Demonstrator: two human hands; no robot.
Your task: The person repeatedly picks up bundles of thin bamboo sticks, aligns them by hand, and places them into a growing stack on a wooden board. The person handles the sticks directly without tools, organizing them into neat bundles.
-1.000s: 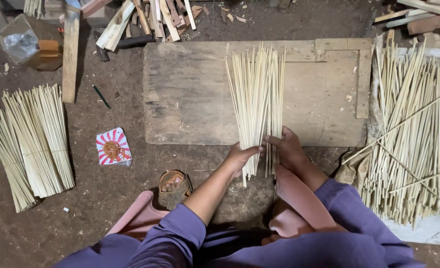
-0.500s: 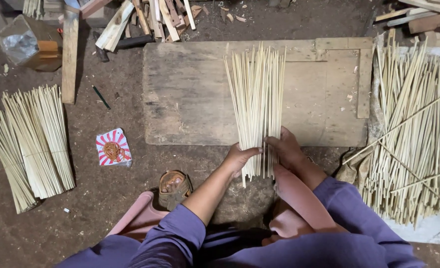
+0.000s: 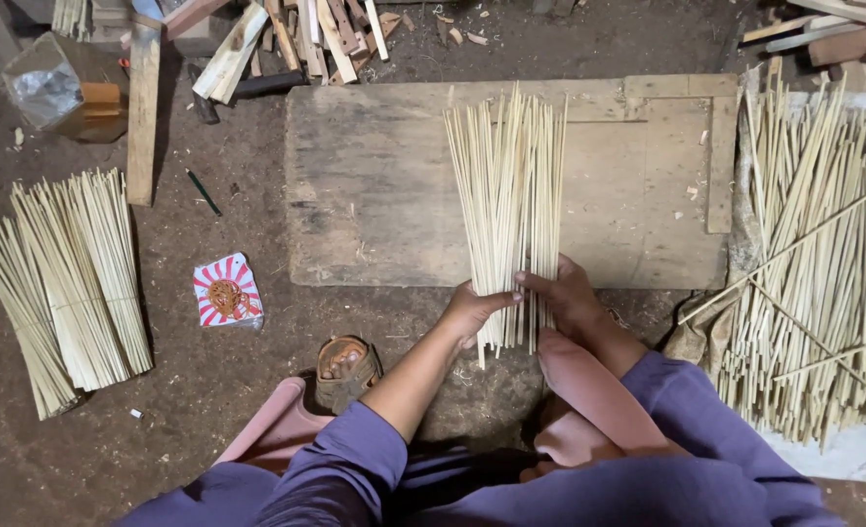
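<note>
Bamboo sticks [image 3: 507, 195] lie fanned on the wooden board [image 3: 374, 185]; your left hand [image 3: 472, 312] and right hand [image 3: 565, 293] clamp their near ends. Two bundles [image 3: 62, 273] look finished; a loose pile [image 3: 824, 263] remains.

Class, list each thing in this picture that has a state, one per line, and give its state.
Bundle of thin sticks: fanned out flat on the board, near ends gathered in both hands.
Left hand: closed on the bundle's left edge.
Right hand: closed on the bundle's right side.
Wooden board: lying flat on the dirt floor.
Stick bundles at left: laid down, untouched.
Loose stick pile at right: heaped, some crossed.
Printed packet: lying flat on the floor.
</note>
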